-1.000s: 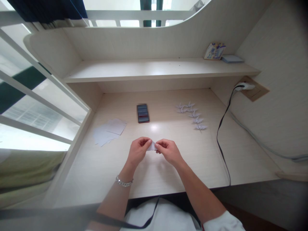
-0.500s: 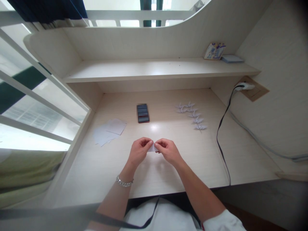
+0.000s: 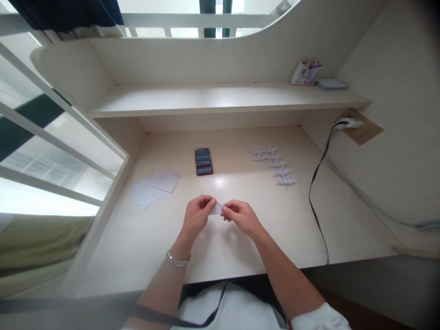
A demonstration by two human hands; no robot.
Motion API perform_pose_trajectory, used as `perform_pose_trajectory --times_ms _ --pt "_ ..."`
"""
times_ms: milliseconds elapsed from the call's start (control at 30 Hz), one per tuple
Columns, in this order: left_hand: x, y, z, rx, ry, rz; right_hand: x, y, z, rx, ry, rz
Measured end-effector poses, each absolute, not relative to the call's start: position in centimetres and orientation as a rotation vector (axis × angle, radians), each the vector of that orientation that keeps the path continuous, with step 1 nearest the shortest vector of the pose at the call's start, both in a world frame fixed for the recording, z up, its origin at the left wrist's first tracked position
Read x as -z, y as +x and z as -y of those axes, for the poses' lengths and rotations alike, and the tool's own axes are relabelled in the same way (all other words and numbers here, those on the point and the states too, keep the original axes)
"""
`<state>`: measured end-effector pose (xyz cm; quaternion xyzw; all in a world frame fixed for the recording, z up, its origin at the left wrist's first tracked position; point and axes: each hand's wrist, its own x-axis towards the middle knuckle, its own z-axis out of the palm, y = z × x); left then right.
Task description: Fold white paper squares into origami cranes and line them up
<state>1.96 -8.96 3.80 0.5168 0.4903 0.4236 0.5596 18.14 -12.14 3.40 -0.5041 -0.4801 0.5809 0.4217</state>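
Note:
My left hand [image 3: 197,215] and my right hand [image 3: 239,215] meet over the middle of the pale wooden desk [image 3: 261,229]. Both pinch a small folded piece of white paper [image 3: 217,209] between thumb and fingers, each from its own side. The paper is held just above the desk surface. A silver bracelet [image 3: 176,261] sits on my left wrist. Most of the paper is hidden by my fingertips.
Loose white paper sheets [image 3: 153,189] lie at the left. A dark blurred block [image 3: 203,161] sits behind my hands. Several folded paper cranes [image 3: 273,163] lie at the right. A black cable [image 3: 315,192] runs from a wall socket [image 3: 350,123] over the desk edge. Shelf above holds a card [image 3: 306,72].
My hands stay together on the folded paper; the fingers shift slightly, and the paper's tip shows a little more between them.

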Motion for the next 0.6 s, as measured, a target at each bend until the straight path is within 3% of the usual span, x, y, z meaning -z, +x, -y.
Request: perform_pose_trajectory --times_ms 600 --pt "-4.27 2.06 9.26 -0.934 1.316 -1.156 -3.72 17.35 11.74 -1.310 -1.311 1.282"
